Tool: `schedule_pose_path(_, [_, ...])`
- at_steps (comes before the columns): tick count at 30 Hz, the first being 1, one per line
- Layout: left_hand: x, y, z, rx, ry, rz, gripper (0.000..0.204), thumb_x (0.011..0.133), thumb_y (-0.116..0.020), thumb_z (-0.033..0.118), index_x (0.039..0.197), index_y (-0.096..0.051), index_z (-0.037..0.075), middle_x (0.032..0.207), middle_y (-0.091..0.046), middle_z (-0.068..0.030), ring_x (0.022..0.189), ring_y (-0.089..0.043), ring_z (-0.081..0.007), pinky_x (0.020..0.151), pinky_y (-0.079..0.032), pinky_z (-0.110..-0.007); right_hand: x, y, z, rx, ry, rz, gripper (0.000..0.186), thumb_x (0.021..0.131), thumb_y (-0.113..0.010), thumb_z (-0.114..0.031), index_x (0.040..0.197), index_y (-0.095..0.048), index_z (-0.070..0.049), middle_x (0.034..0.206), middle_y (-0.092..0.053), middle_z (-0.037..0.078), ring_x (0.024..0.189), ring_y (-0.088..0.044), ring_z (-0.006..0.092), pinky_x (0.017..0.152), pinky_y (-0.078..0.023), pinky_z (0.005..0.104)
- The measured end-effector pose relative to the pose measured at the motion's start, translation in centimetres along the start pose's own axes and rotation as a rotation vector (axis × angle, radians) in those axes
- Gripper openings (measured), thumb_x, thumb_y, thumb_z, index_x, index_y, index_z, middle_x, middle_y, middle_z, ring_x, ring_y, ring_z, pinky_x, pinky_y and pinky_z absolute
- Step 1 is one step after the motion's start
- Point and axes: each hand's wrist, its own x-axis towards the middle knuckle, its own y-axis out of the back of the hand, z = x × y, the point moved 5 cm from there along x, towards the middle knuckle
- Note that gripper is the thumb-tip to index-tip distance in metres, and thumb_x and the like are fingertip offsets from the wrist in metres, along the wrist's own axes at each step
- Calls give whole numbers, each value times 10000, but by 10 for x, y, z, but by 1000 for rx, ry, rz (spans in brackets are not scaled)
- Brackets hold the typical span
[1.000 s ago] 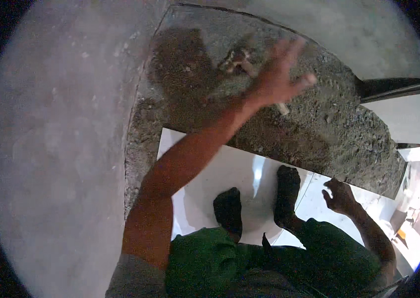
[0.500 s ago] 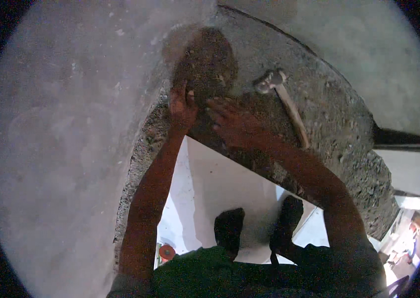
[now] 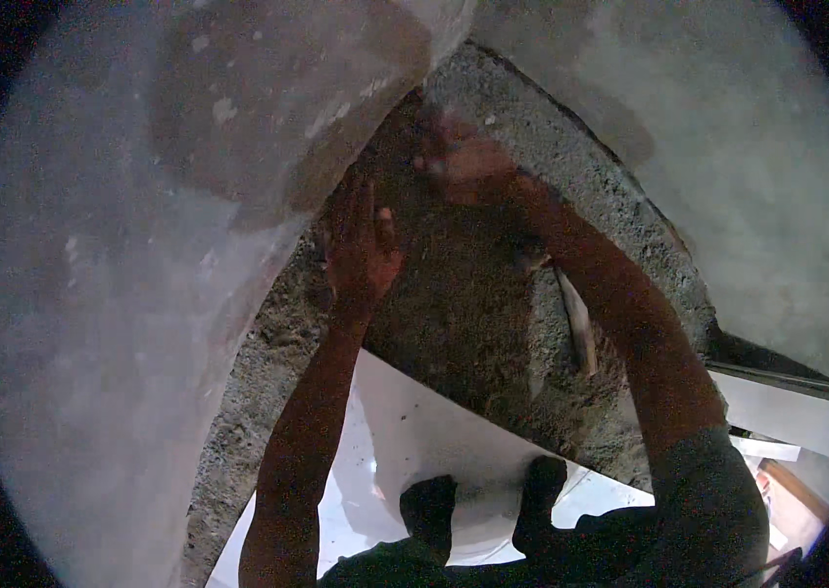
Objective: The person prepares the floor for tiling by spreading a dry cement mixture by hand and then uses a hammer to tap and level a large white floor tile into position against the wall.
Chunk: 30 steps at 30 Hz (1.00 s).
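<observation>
My left hand (image 3: pixel 364 245) lies with fingers stretched out on the rough, dark earthy surface (image 3: pixel 463 284), beside the smooth grey wall on the left. It holds nothing I can see. Farther up, towards the corner, my right hand (image 3: pixel 468 167) is over the same surface. Motion smears its fingers, so their shape and anything in them stay unclear. A hammer lies near my right forearm. Its pale wooden handle (image 3: pixel 579 323) shows, while its head (image 3: pixel 532 257) is dim and hard to make out.
A smooth grey wall (image 3: pixel 130 294) rises on the left and another (image 3: pixel 728 167) on the right, meeting at the far corner. Below the straight near edge of the rough surface is a pale floor (image 3: pixel 493 441), where my feet stand. White panels (image 3: pixel 787 407) are at right.
My right hand has moved farther up towards the corner, away from my left. The view has shifted, and the hammer appears lower in the picture, closer to my right forearm.
</observation>
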Motion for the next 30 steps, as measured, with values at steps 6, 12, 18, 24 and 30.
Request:
schedule_pose_path(6, [6, -11, 14, -57, 260, -270, 550, 1092, -430, 351, 1561, -445, 64, 1570, -456, -245, 1438, -445, -447, 1201, -345, -569, 3, 6, 45, -234, 118, 226, 617, 1092, -376, -467, 1629, -323, -169, 1707, -268, 120, 1575, -221, 381, 1286, -208, 556])
schedule_pose_path(12, [20, 11, 9, -176, 160, -95, 538, 1087, -451, 317, 1565, -440, 69, 1582, -452, -224, 1430, -458, -438, 1202, -349, -568, 10, 35, 59, 129, -476, -414, 631, 1104, -329, -484, 1626, -336, -132, 1723, -230, 113, 1592, -176, 357, 1298, -163, 526])
schedule_pose_path(18, [9, 4, 9, -50, -21, 32, 510, 1067, -497, 285, 1521, -501, 54, 1538, -498, -234, 1424, -459, -442, 1197, -339, -595, -77, 48, 89, -92, -127, 20, 591, 1120, -347, -406, 1630, -324, -108, 1729, -219, 99, 1591, -188, 346, 1296, -161, 508])
schedule_pose_path(24, [13, -2, 13, 52, -3, 32, 519, 1051, -527, 290, 1507, -517, 42, 1521, -500, -264, 1420, -463, -447, 1189, -359, -583, -173, 46, 133, -159, -102, 63, 540, 1115, -402, -365, 1604, -386, -135, 1710, -251, 148, 1580, -220, 341, 1278, -206, 492])
schedule_pose_path(30, [3, -7, 13, 42, -58, 39, 515, 1057, -522, 311, 1491, -534, 35, 1544, -484, -253, 1439, -452, -436, 1195, -365, -562, -305, 49, 167, 53, -470, 13, 572, 1041, -545, -425, 1544, -480, -160, 1663, -353, 160, 1449, -422, 389, 1172, -357, 519])
